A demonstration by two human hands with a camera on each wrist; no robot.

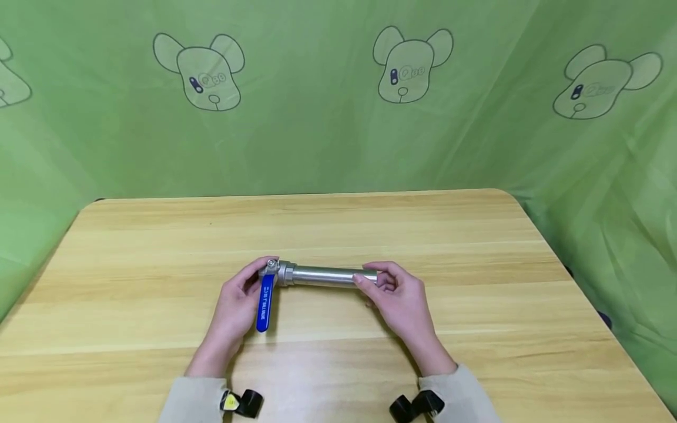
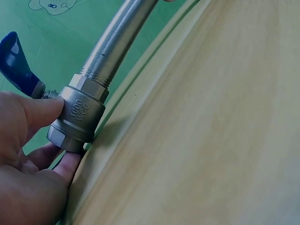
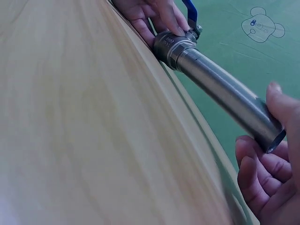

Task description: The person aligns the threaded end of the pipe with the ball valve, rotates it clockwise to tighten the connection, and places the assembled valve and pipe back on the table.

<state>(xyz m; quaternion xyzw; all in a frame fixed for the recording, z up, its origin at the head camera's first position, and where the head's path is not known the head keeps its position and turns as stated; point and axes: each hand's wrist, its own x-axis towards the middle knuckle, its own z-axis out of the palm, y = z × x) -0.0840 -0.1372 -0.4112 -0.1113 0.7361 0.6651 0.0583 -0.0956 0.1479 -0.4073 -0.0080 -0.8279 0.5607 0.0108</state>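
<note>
A metal ball valve with raised "1000 WOG" lettering is joined to a straight silver pipe. Its blue lever handle points toward the person, crosswise to the pipe. My left hand grips the valve body, its thumb on the side and fingers beneath in the left wrist view. At the pipe's far right end, my right hand holds the tube between thumb and fingers. The open pipe end shows in the right wrist view. Threads are visible where pipe meets valve.
A wood-grain table lies under both hands. Green cloth with printed bear heads hangs behind it and along the sides. Small black devices sit at both sleeve cuffs.
</note>
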